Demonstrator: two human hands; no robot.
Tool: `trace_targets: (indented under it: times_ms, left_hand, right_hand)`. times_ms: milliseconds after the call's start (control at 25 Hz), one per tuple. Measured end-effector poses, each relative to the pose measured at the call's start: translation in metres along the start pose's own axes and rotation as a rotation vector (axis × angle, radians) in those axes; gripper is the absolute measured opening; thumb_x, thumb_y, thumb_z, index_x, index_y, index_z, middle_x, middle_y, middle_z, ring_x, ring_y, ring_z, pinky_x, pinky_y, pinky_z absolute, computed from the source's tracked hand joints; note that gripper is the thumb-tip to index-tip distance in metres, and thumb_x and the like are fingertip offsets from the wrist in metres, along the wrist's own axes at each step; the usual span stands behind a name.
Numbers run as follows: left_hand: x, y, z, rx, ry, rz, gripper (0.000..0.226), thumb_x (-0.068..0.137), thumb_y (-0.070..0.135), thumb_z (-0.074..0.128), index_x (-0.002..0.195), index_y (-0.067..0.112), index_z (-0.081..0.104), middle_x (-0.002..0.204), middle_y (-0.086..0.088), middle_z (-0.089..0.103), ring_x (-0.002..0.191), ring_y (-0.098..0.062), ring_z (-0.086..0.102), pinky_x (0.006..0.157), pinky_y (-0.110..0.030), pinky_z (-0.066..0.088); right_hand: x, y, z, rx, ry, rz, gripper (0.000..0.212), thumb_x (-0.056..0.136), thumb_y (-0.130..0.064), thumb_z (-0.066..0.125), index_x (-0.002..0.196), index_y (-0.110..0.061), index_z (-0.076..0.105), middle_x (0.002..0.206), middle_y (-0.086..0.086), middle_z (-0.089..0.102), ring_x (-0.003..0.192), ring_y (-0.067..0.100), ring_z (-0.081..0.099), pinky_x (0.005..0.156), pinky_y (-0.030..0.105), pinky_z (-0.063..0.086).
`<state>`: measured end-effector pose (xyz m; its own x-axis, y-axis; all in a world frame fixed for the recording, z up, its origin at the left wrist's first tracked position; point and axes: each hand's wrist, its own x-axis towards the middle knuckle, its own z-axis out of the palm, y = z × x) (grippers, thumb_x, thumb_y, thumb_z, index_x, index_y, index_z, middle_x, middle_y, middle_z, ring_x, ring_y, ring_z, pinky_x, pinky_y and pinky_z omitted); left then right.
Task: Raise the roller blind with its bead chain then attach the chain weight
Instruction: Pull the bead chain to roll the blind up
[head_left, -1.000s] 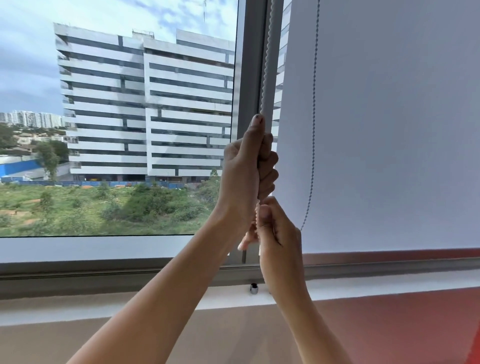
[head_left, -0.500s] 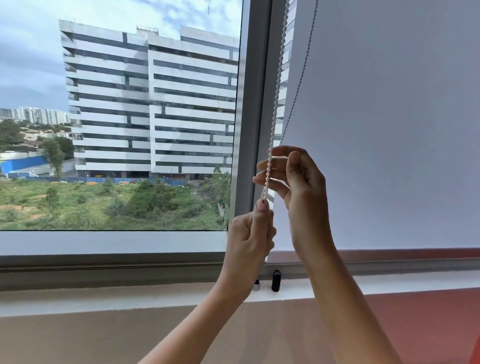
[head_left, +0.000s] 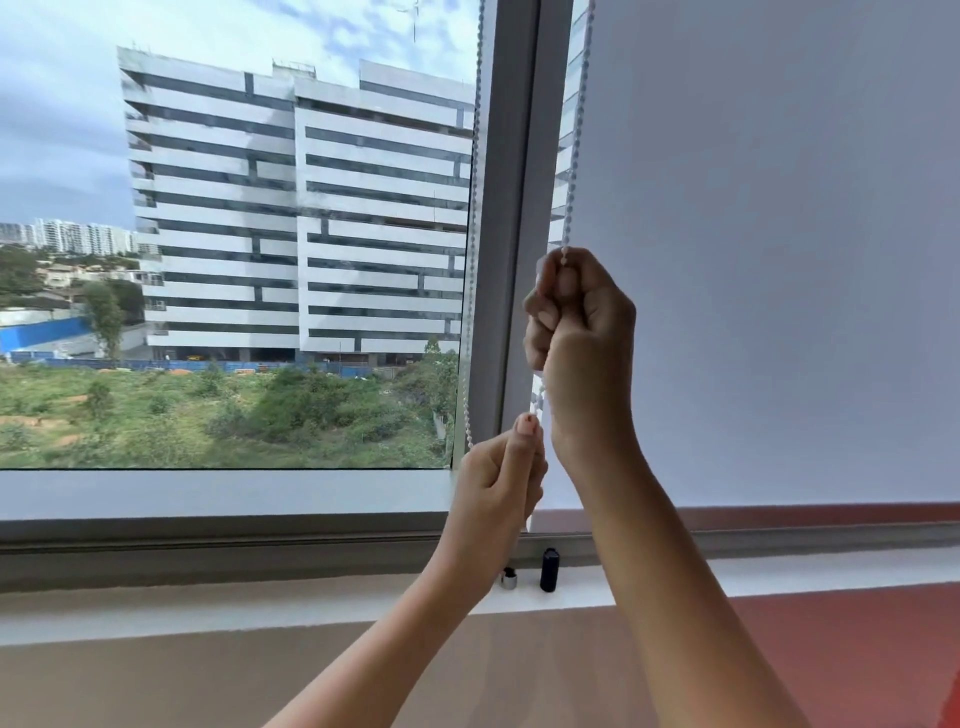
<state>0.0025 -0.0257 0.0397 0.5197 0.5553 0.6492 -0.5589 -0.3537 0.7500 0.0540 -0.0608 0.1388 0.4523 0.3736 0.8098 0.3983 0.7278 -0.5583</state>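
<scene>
Setting: window bay by day, with a striped office block (head_left: 296, 208) and green scrubland beyond the glass, left of my hands.
Head view, roller blind (head_left: 779, 260): white, covering the pane behind and right of my right hand; its bottom edge hangs below my right wrist, just above the lower frame rail.
Bead chain (head_left: 571, 182): white. One strand drops along the blind's left edge into the top of my right fist, comes out beneath it and runs down to my left thumb. A second strand hangs left of the mullion (head_left: 511, 208) and ends out of sight behind my left hand.
Right hand (head_left: 582, 332): upper of the two, fingers curled tight round the chain.
Left hand (head_left: 498, 483): just below and left of the right, thumb up, pinching the chain against curled fingers.
Chain weight (head_left: 549, 570): black cylinder, upright on the white sill (head_left: 779, 577) below my left hand, between my forearms, held by neither hand.
Silver piece (head_left: 509, 578): small, on the sill just left of the weight.
</scene>
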Motion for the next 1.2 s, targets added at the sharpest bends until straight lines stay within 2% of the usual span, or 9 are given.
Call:
trace_targets:
  times_ms: [120,240,360,520,600,720,840,1000,1200]
  left_hand:
    - [0.008,-0.001,-0.004,0.016,-0.027,-0.03,0.05,0.1,0.029,0.034,0.05,0.023,0.031,0.045,0.011,0.026,0.039,-0.006,0.019,0.039,-0.019,0.016]
    - [0.018,0.004,-0.011,-0.06,-0.063,-0.096,0.051,0.097,0.039,0.033,0.049,0.027,0.043,0.047,0.013,0.031,0.041,-0.005,0.023,0.042,-0.021,0.015]
    - [0.032,0.014,-0.013,-0.054,-0.051,-0.073,0.054,0.1,0.036,0.031,0.052,0.027,0.055,0.043,0.011,0.044,0.039,-0.002,0.036,0.042,-0.019,0.024]
    - [0.052,0.035,-0.014,-0.072,-0.049,0.023,0.049,0.102,0.031,0.033,0.062,0.028,0.06,0.058,0.003,0.052,0.05,-0.003,0.045,0.048,-0.016,0.036]
    - [0.06,0.047,-0.015,-0.133,-0.087,0.049,0.048,0.102,0.029,0.033,0.065,0.026,0.063,0.061,0.001,0.055,0.05,-0.005,0.05,0.046,-0.015,0.039]
    - [0.068,0.062,-0.015,-0.199,-0.175,0.094,0.042,0.101,0.018,0.033,0.076,0.018,0.066,0.073,0.0,0.061,0.061,-0.011,0.055,0.058,-0.02,0.044]
    - [0.071,0.078,-0.009,-0.231,-0.292,0.109,0.036,0.101,0.011,0.031,0.085,0.011,0.063,0.081,-0.005,0.059,0.069,-0.015,0.053,0.064,-0.025,0.042]
    - [0.072,0.099,0.0,-0.319,-0.41,-0.018,0.041,0.103,0.03,0.025,0.086,0.01,0.056,0.072,-0.004,0.048,0.062,-0.014,0.045,0.062,-0.026,0.038]
    - [0.07,0.103,0.005,-0.369,-0.387,-0.168,0.04,0.101,0.039,0.024,0.07,0.019,0.039,0.054,0.008,0.024,0.048,-0.009,0.01,0.048,-0.024,0.009]
  right_hand:
    - [-0.002,0.006,0.004,-0.085,0.075,-0.078,0.031,0.083,0.002,0.027,0.068,-0.021,0.042,0.061,-0.004,0.038,0.053,0.01,0.032,0.058,0.023,0.024]
    - [-0.004,0.006,0.003,-0.055,0.113,-0.102,0.031,0.081,0.0,0.027,0.067,-0.024,0.041,0.062,-0.005,0.039,0.054,0.012,0.032,0.059,0.023,0.025]
    - [-0.011,0.006,0.005,-0.081,0.135,-0.12,0.033,0.083,-0.001,0.029,0.068,-0.026,0.043,0.061,-0.008,0.041,0.054,0.011,0.035,0.059,0.022,0.028]
    - [-0.041,0.022,0.011,-0.096,0.117,-0.066,0.037,0.084,-0.002,0.037,0.067,-0.034,0.047,0.056,-0.017,0.047,0.056,0.0,0.041,0.06,0.02,0.037]
    - [-0.055,0.029,0.007,-0.054,0.109,-0.012,0.037,0.087,-0.008,0.041,0.065,-0.036,0.05,0.057,-0.016,0.044,0.056,0.006,0.036,0.056,0.026,0.033]
    - [-0.06,0.032,-0.001,-0.076,0.118,0.012,0.034,0.09,-0.02,0.042,0.062,-0.039,0.048,0.058,-0.009,0.034,0.056,0.013,0.025,0.052,0.03,0.021]
    - [-0.059,0.032,-0.004,-0.146,0.135,-0.03,0.039,0.091,-0.014,0.037,0.065,-0.04,0.049,0.055,-0.011,0.036,0.052,0.006,0.026,0.049,0.021,0.025]
    - [-0.058,0.038,-0.008,-0.236,0.154,-0.046,0.043,0.086,-0.002,0.031,0.072,-0.04,0.046,0.052,-0.013,0.041,0.046,0.004,0.031,0.05,0.019,0.026]
    - [-0.068,0.043,-0.01,-0.282,0.123,-0.083,0.038,0.093,-0.007,0.034,0.076,-0.039,0.047,0.054,-0.011,0.04,0.043,0.005,0.032,0.045,0.013,0.025]
